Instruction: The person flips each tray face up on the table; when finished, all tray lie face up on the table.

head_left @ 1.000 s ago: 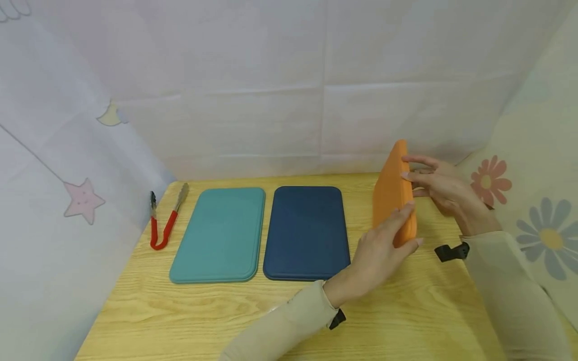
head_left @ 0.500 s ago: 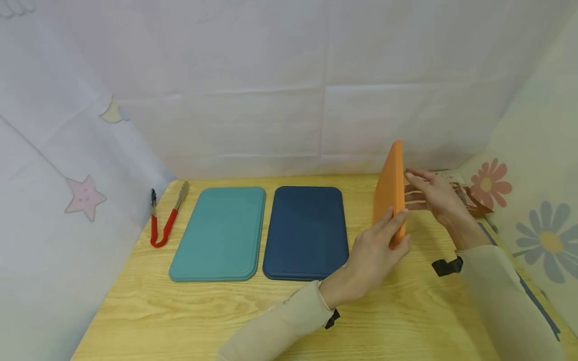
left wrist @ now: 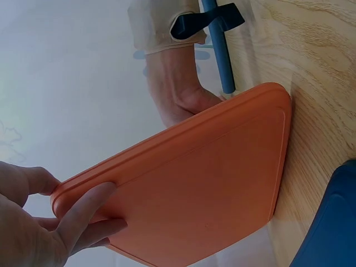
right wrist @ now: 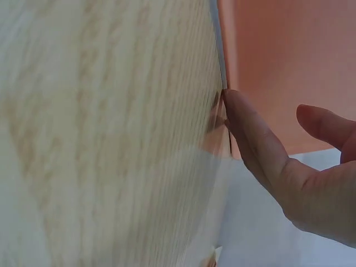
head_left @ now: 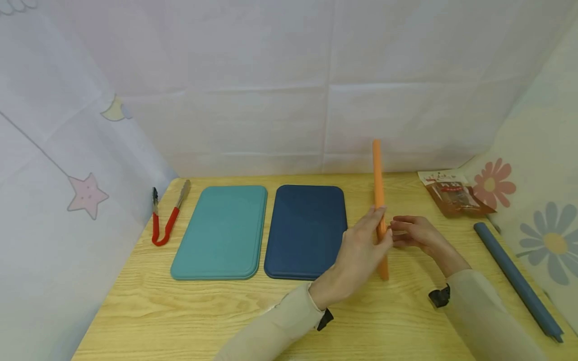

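Note:
My left hand (head_left: 349,255) grips an orange cutting board (head_left: 378,175) by its near upper edge. The board stands upright on its long side, almost edge-on in the head view, with its lower edge down at the wooden table. In the left wrist view the thumb is on one side of the orange board (left wrist: 200,183) and the fingers on the other. My right hand (head_left: 420,235) is at the board's right face. In the right wrist view its nearly straight fingers (right wrist: 256,128) touch low on that face by the table, thumb apart. A navy board (head_left: 307,225) lies flat to the left.
A teal board (head_left: 221,230) lies left of the navy one, and red-handled tongs (head_left: 169,225) rest at the far left. A brown-and-white food packet (head_left: 456,195) sits at the back right. Along the right edge lies a long blue-grey bar (head_left: 515,276). Printed fabric surrounds the table (head_left: 180,321).
The orange board has swung to edge-on and shifted left, held by my left hand. My right hand has dropped from its upper edge to its lower part, uncovering the packet and bar.

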The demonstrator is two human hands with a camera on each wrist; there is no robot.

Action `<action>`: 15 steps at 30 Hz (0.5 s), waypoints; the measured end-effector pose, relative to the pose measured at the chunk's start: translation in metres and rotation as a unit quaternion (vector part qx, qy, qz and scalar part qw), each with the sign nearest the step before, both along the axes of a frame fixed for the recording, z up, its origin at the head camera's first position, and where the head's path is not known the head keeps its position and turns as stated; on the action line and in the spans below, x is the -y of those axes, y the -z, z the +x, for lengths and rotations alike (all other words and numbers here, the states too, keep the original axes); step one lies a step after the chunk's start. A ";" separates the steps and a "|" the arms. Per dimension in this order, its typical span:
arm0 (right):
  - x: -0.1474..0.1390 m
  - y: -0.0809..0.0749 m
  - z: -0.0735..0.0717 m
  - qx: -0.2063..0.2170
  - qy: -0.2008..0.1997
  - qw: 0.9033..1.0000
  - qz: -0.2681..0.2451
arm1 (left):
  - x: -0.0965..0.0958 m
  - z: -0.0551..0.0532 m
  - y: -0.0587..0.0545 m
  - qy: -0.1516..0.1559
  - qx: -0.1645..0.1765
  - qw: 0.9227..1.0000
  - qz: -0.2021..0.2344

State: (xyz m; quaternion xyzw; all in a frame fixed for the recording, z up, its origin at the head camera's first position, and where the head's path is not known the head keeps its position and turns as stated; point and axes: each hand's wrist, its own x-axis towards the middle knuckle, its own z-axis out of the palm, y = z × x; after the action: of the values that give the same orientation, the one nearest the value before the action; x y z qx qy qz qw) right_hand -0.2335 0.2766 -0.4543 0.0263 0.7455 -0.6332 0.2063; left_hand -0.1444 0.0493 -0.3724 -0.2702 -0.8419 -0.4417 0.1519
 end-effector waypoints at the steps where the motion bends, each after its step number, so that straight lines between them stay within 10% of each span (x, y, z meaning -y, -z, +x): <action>1: 0.000 0.001 0.000 0.000 0.000 1.000 -0.003 | 0.001 -0.001 0.000 -0.002 -0.002 1.000 0.004; 15: -0.003 0.014 -0.001 -0.005 -0.012 1.000 -0.014 | 0.014 -0.008 -0.006 0.009 0.103 0.987 0.126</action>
State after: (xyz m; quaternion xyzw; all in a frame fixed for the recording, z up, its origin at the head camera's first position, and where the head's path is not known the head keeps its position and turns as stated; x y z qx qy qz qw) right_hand -0.2349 0.2801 -0.4686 0.0117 0.7381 -0.6410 0.2104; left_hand -0.1523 0.0350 -0.3660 -0.2095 -0.7880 -0.5713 0.0935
